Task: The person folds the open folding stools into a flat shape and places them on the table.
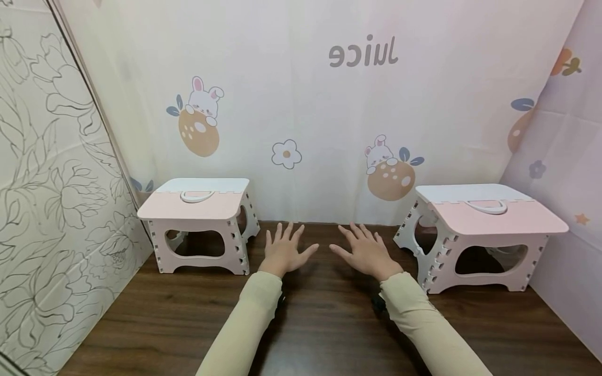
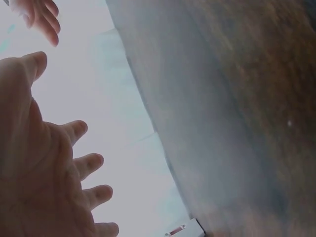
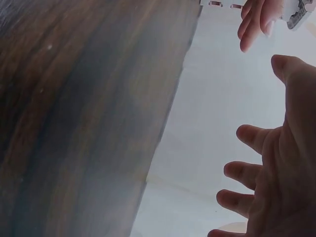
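Note:
Both hands reach forward over a dark wood tabletop [image 1: 324, 324], palms down and fingers spread. The left hand [image 1: 285, 250] holds nothing; nearest to it, on its left, stands a pink and white folding stool [image 1: 188, 209]. Empty too, the right hand [image 1: 367, 250] has a second pink and white folding stool [image 1: 498, 219] to its right. A gap lies between the two thumbs. In the left wrist view the palm of the left hand [image 2: 44, 163] shows with straight fingers. The right wrist view shows the right palm [image 3: 291, 168] in the same way.
Behind the table hangs a pale curtain [image 1: 291, 94] printed with rabbits, fruit and mirrored lettering. A flower-patterned panel [image 1: 56, 198] closes the left side, and a lilac curtain [image 1: 564, 172] the right. Each stool has a white carrying handle on top.

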`<state>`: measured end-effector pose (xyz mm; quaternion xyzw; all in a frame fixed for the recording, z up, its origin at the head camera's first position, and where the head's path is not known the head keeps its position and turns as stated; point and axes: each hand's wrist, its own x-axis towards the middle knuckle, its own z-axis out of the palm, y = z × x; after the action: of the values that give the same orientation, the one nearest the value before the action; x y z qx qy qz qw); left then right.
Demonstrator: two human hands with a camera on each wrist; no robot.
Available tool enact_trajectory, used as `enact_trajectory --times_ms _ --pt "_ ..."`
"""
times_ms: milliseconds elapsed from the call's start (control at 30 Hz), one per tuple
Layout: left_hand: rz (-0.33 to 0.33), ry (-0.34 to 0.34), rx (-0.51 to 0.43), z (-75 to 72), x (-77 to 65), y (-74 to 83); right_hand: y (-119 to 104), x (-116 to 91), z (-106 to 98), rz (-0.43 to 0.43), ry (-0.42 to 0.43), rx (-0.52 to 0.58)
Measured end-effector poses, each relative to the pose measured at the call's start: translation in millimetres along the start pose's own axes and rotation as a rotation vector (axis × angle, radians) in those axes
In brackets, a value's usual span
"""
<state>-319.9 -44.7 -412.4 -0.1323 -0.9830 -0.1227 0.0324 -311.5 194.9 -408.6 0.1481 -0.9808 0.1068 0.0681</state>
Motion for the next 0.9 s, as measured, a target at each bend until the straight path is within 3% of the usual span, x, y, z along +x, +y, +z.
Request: enact_trajectory --times_ms 900 --pt "0.078 0.077 -0.005 -22.5 -9.4 -1.6 -14 -3 -11 -0.054 0.095 0.043"
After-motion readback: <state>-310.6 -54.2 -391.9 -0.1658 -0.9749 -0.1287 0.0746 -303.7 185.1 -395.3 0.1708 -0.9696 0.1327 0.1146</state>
